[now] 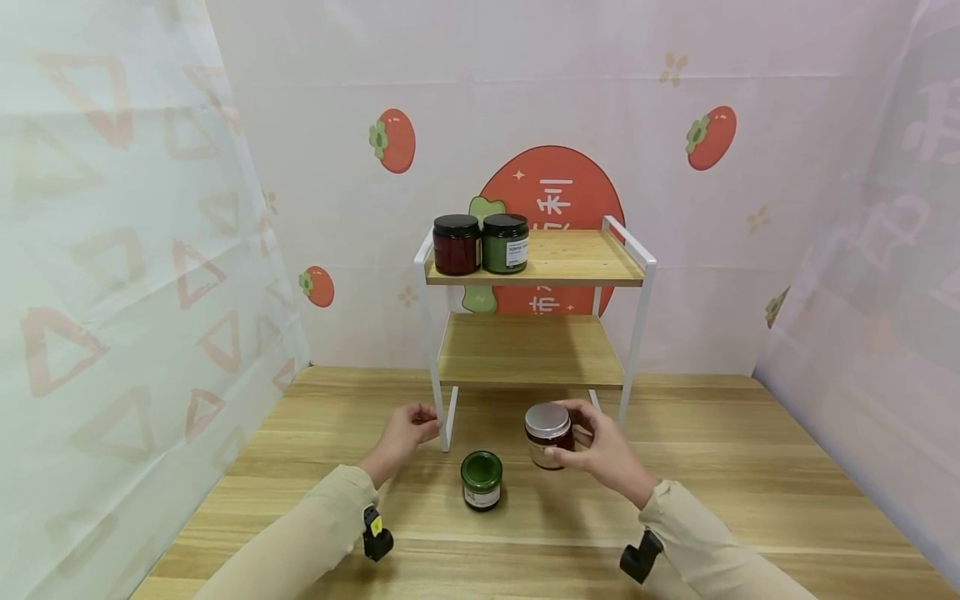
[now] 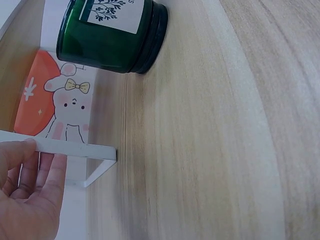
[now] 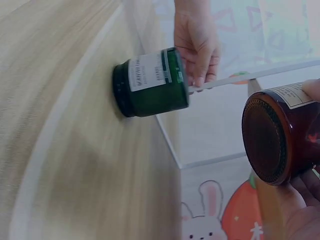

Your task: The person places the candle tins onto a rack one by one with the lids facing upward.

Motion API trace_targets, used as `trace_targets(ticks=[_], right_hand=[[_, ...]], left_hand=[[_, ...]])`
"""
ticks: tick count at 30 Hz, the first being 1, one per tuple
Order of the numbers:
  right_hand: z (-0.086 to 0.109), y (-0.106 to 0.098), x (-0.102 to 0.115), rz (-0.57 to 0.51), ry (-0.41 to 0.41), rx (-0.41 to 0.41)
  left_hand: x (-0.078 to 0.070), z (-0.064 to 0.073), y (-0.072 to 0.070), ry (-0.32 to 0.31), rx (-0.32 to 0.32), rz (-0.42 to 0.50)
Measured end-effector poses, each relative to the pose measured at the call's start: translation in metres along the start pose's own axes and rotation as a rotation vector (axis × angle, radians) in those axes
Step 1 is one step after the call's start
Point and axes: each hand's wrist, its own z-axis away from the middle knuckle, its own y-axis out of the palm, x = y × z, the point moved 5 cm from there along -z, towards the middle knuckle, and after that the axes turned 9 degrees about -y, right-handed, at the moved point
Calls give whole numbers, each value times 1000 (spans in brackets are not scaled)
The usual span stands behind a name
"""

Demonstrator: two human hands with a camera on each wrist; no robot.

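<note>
My left hand point(image 1: 405, 432) pinches the front left leg point(image 2: 80, 148) of a small two-tier shelf near its foot, thumb on one side and fingers on the other. In my right hand point(image 1: 606, 458) is a dark red glass jar point(image 1: 542, 451) with a shiny grey lid and pale label, gripped round its side. It is upright, and its round base point(image 3: 265, 139) shows in the right wrist view, raised off the table. Between the hands a green glass jar point(image 1: 482, 483) stands upside down on the table, its black lid at the bottom.
On the shelf's top board point(image 1: 577, 254) a dark red jar point(image 1: 457, 252) and a green jar point(image 1: 495, 257), both black-lidded, stand side by side at the left. Below is a lower wooden board point(image 1: 531, 350). A printed curtain point(image 1: 322, 167) hangs behind the wooden table point(image 1: 712, 467).
</note>
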Motion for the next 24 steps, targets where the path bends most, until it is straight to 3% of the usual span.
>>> trace_targets(ticks=[17, 24], right_hand=[[-38, -35, 63, -57, -172, -73], [-53, -49, 88, -33, -190, -83]], left_hand=[[0, -1, -1, 9, 9, 12], [0, -2, -1, 9, 1, 1]])
